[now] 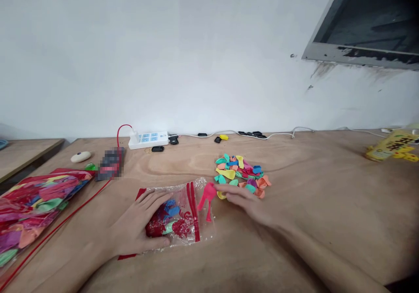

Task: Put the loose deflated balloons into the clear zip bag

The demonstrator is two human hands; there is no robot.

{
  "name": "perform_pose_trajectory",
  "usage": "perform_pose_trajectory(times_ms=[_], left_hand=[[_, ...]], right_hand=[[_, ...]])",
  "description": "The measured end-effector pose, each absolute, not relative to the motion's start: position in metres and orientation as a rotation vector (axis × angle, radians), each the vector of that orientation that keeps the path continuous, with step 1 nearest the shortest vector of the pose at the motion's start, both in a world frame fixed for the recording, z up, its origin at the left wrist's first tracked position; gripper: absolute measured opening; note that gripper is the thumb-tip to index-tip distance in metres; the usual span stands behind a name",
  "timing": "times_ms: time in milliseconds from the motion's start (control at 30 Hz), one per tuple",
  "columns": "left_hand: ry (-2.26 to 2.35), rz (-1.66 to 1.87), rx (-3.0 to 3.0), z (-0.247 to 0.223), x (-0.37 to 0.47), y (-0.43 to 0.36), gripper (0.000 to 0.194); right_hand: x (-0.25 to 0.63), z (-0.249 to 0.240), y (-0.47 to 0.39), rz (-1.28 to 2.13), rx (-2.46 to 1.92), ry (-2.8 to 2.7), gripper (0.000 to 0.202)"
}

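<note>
My left hand (144,221) lies spread over the left part of a clear plastic bag (181,223) with red print, and blue and green balloons show inside. Pink-red balloons (208,195) are at the bag's open right end, by the fingertips of my right hand (244,199). The fingers of that hand are stretched out and close together; whether they grip the pink-red balloons is not clear. Just behind the right hand is a loose pile of colourful balloons (244,171) on the wooden table (294,179).
A fuller balloon bag (39,206) lies at the left, near a red cable (70,214), a phone (111,164) and a white oval object (80,156). A power strip (149,139) and small black pieces line the wall. A yellow container (388,147) lies far right.
</note>
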State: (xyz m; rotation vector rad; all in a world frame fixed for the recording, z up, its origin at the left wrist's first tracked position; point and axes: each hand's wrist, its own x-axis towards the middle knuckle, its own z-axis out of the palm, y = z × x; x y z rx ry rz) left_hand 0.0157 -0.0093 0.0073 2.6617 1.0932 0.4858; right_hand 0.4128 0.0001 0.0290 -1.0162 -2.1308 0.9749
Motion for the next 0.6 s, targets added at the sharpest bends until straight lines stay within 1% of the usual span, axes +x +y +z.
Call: perform_pose_trajectory(times_ms=[100,233,367,467,600], left_hand=[[1.09,0.452,2.658,0.008,0.016,-0.009,0.1],[1.075,0.483,2.651,0.007,0.017,-0.009,0.101],[1.069,0.498,2.649,0.005,0.017,-0.009,0.102],[1.05,0.502,2.657,0.007,0.017,-0.009,0.102],[1.035,0.52,2.655,0.011,0.019,-0.01,0.101]], right_hand=[[0.404,0.023,-0.007,0.69,-1.011,-2.451,0.045],[0.391,0.03,-0.012,0.497,-0.874,-2.657,0.048],[0.371,0.038,-0.003,0.461,-0.736,-2.769,0.049],[0.352,0.041,0.014,0.439,-0.525,-2.811,0.044],[0.322,0.034,0.037,0.427,-0.332,-2.828,0.043]])
